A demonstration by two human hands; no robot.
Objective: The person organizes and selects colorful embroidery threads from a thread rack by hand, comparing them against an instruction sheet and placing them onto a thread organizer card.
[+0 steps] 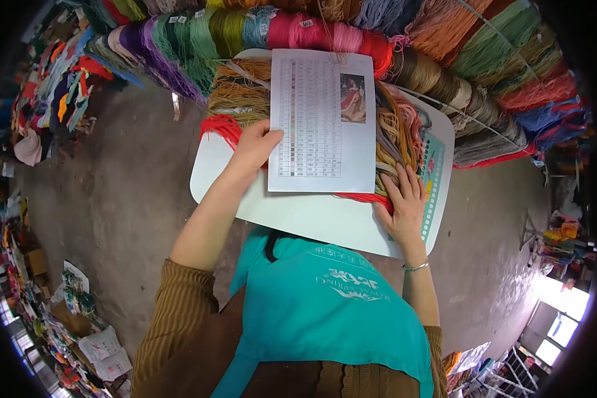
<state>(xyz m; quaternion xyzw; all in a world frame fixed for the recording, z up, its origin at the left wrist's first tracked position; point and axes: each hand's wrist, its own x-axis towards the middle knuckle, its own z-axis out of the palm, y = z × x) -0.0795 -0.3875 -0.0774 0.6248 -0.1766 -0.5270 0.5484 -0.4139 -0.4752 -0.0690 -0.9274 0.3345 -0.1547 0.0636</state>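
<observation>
My left hand (253, 147) pinches the left edge of a printed colour chart sheet (359, 156), with the thumb on top and the other fingers partly hidden. The sheet carries a table of numbers and a small picture. It lies over bundles of embroidery thread (239, 96) in browns, olive and red on a white tabletop (298, 211). To the right of the sheet, my right hand (406, 202) rests on more thread skeins (393, 126), fingers stretched out. Beside that hand is a green card with a row of holes (432, 182).
Hanging thread skeins (312, 30) in many colours line a rack behind the tabletop and on to the right (491, 99). Piled coloured material (56, 86) is at the left. White bags (105, 351) sit at lower left on the concrete floor (119, 186).
</observation>
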